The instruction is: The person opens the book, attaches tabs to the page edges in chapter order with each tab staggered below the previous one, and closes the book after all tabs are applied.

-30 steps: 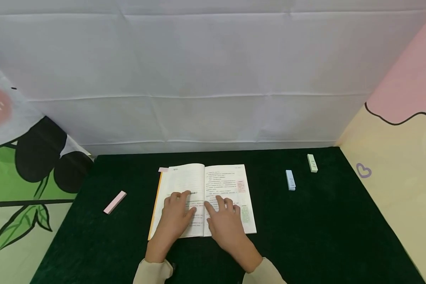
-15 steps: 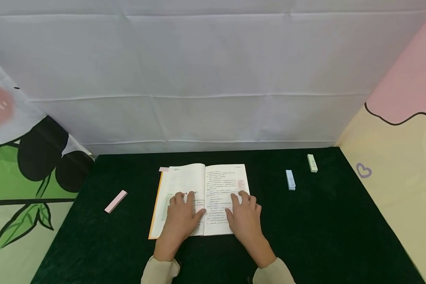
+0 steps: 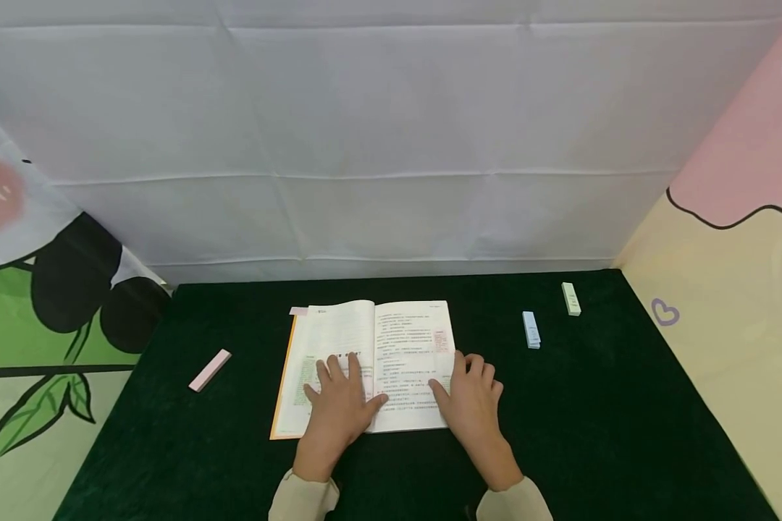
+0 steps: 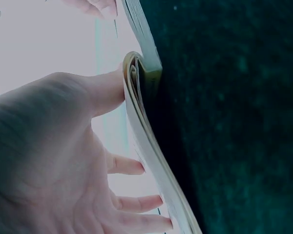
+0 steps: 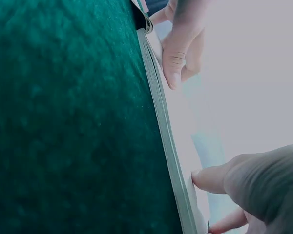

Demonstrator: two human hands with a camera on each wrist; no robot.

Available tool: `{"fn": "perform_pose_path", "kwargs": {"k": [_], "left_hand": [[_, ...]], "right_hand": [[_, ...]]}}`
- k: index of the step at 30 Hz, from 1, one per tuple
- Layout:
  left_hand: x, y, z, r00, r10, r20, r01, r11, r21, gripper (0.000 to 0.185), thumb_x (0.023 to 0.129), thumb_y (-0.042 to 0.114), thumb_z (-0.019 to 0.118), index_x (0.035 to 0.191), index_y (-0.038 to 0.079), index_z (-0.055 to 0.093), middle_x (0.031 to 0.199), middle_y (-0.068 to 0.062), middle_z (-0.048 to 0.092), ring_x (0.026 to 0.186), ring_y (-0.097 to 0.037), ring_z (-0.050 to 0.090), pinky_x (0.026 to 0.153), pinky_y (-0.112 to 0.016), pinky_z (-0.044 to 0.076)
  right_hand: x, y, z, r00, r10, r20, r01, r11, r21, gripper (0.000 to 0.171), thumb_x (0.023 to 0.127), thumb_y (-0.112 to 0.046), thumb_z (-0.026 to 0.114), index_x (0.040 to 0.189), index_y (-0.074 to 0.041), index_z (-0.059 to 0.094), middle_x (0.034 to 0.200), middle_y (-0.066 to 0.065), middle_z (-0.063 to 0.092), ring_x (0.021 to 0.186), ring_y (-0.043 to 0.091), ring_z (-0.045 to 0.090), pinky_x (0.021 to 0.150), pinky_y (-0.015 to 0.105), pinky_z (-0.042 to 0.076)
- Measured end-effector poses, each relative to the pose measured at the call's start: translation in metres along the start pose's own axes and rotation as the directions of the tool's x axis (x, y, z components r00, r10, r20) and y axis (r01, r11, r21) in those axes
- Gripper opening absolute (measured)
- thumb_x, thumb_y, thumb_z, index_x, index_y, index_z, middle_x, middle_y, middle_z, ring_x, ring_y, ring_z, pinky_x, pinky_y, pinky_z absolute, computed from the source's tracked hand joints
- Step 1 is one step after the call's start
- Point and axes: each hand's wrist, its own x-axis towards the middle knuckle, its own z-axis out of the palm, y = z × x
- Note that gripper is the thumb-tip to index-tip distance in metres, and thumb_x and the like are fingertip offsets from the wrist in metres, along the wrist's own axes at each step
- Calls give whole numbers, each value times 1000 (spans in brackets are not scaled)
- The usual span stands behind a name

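Note:
An open book (image 3: pixel 404 325) with printed pages lies flat on the dark green cloth, with green and pink notes in its margins. My left hand (image 3: pixel 337 409) rests on the left page with fingers spread; its thumb reaches across the centre fold. At the right page's outer edge lies my right hand (image 3: pixel 476 405), its thumb on the paper and its fingers along and past the edge. The left wrist view shows the left hand (image 4: pixel 73 151) flat over the page by the spine. In the right wrist view, the right thumb (image 5: pixel 210 179) touches the page near the book's bottom edge.
A pink tab (image 3: pixel 298 311) sticks out at the book's upper left corner. A narrow pink strip (image 3: pixel 210 370) lies to the left on the cloth (image 3: pixel 599 434). To the right are a light blue strip (image 3: pixel 531 330) and a pale green strip (image 3: pixel 571 299). A white curtain (image 3: pixel 391 145) hangs behind.
The right hand has slid rightward across the right page to its outer edge. My left hand has shifted slightly right and spread its fingers more. The book stays in place.

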Motion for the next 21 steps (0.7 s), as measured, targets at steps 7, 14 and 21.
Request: {"fn": "perform_pose_path", "kwargs": {"k": [7, 14, 21], "left_hand": [[0, 0, 1, 1000, -11, 9, 11, 1000, 7, 99, 85, 55, 80, 155, -3, 41, 153, -40, 35, 145, -65, 32, 103, -86, 33], [1, 2, 2, 1000, -19, 21, 19, 1000, 18, 100, 85, 55, 81, 155, -4, 39, 154, -41, 34, 144, -66, 31, 103, -87, 32], [1, 3, 2, 1000, -14, 21, 13, 999, 31, 99, 85, 54, 81, 155, -4, 40, 153, -41, 36, 144, -66, 32, 103, -86, 33]], "right_hand": [[0, 0, 0, 1000, 28, 14, -28, 1000, 7, 80, 93, -37, 78, 153, 5, 46, 143, 26, 46, 123, 42, 43, 100, 58, 37], [-1, -1, 2, 1000, 18, -19, -18, 999, 29, 75, 92, -33, 80, 150, 4, 49, 140, 26, 47, 121, 42, 43, 100, 57, 36], [-2, -5, 4, 999, 14, -35, -10, 995, 97, 74, 92, -23, 80, 151, 5, 45, 143, 29, 47, 126, 43, 43, 102, 57, 36]]}}
